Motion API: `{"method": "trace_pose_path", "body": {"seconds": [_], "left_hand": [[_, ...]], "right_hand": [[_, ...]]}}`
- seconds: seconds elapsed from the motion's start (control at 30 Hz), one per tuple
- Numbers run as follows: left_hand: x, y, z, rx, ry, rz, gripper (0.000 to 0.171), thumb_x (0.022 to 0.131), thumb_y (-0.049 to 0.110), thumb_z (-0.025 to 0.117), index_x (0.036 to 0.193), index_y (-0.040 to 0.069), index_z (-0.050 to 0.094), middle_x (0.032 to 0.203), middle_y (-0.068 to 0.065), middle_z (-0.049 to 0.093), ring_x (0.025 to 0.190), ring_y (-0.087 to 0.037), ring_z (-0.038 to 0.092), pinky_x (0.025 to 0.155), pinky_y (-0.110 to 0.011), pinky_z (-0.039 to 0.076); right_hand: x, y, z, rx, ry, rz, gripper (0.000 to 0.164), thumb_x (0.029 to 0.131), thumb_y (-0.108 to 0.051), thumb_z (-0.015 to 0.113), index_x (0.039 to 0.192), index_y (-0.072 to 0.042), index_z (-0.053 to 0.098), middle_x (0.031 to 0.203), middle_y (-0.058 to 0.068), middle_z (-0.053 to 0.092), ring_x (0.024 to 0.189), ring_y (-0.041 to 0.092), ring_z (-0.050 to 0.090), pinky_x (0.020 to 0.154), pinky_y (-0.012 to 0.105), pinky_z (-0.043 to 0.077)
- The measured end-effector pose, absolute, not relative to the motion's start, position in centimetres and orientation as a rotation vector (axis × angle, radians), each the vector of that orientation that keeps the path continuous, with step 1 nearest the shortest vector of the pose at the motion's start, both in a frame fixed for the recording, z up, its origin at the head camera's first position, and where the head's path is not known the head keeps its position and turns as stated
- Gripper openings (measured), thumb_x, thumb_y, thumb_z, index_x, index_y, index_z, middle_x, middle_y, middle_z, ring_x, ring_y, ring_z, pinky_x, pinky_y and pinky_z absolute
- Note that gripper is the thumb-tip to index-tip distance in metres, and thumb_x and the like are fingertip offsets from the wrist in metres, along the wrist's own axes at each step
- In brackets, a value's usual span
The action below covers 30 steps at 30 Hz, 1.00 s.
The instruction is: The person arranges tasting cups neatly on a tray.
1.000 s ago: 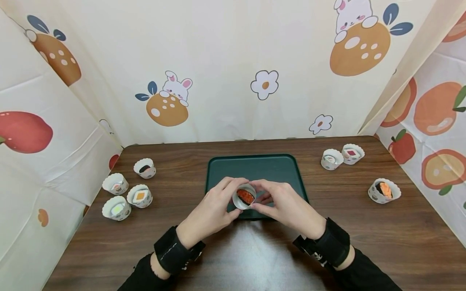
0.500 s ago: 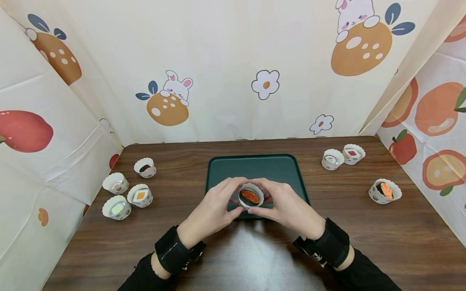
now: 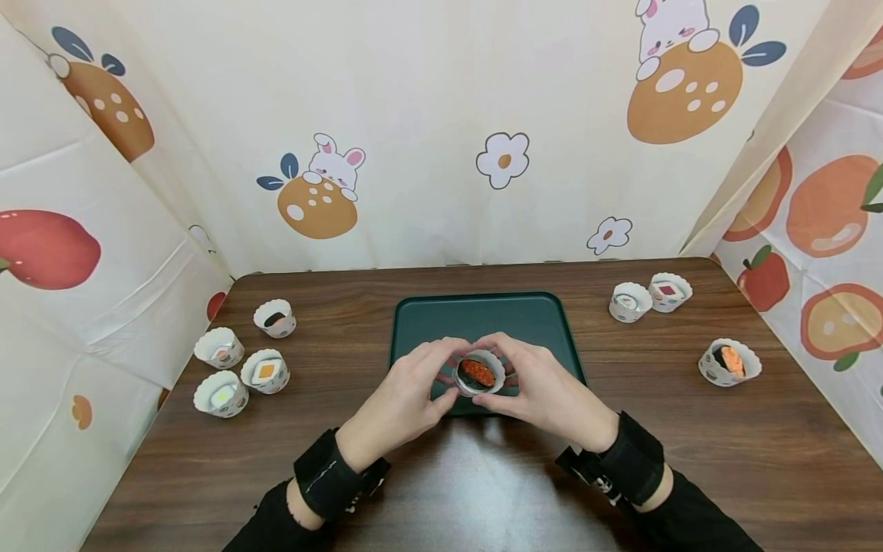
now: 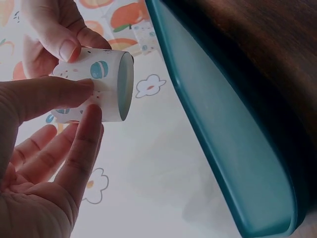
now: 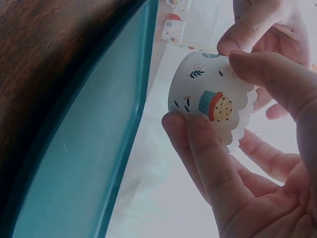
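Head view: a person's left hand (image 3: 407, 389) and right hand (image 3: 543, 389) grip a paper cup (image 5: 210, 82) of red-topped sushi (image 3: 480, 372) above a green tray (image 3: 483, 318), slightly farther right than a second ago. Open tray floor reaches the far raised rim; bare wood table (image 3: 338, 345) separates tray from other cups (image 3: 723, 377).

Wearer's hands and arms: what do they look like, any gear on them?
Left hand and right hand: no gloves or rings visible. Each wrist has a wide black band, left and right, with a few small pale marks on the inner side. Black sleeves, left and right. No cables clearly visible.
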<state>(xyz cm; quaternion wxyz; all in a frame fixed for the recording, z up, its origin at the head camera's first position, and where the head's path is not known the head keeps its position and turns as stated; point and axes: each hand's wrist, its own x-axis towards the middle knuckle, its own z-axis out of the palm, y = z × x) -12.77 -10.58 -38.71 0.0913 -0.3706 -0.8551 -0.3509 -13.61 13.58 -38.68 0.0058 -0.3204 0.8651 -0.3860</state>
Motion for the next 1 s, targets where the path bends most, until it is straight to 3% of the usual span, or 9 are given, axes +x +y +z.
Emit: {"method": "trace_pose_path", "body": {"seconds": [0.2,0.6,1.0], "left_hand": [[-12.72,-10.55,-38.75,-1.077,-2.547,-1.070,0.052,0.087,-0.006,0.084,0.131,0.005,0.059,0.121,-0.011,0.071,0.103,-0.021,0.071,0.081,-0.028,0.065],[-12.67,-10.52,-38.77,-1.038,-2.523,-1.222,0.036,0.086,-0.007,0.084,0.114,0.005,0.064,0.110,-0.008,0.067,0.103,-0.018,0.073,0.082,-0.026,0.065],[-12.55,-10.41,-38.86,-1.055,-2.502,-1.239,0.034,0.087,-0.008,0.084,0.115,0.005,0.068,0.112,-0.008,0.069,0.102,-0.019,0.074,0.081,-0.029,0.066]], "right_hand": [[-13.58,13.61,-38.57,-1.025,2.723,-1.193,0.058,0.089,-0.019,0.090,0.138,-0.013,0.058,0.121,0.003,0.072,0.097,0.015,0.074,0.081,0.038,0.066],[-13.57,13.63,-38.68,-1.026,2.727,-1.184,0.058,0.090,-0.020,0.089,0.139,-0.013,0.057,0.121,0.001,0.070,0.097,0.012,0.070,0.080,0.034,0.065],[-13.52,13.64,-38.92,-1.049,2.754,-1.149,0.061,0.090,-0.019,0.089,0.141,-0.015,0.056,0.129,0.004,0.066,0.099,0.010,0.067,0.081,0.030,0.063]]}}
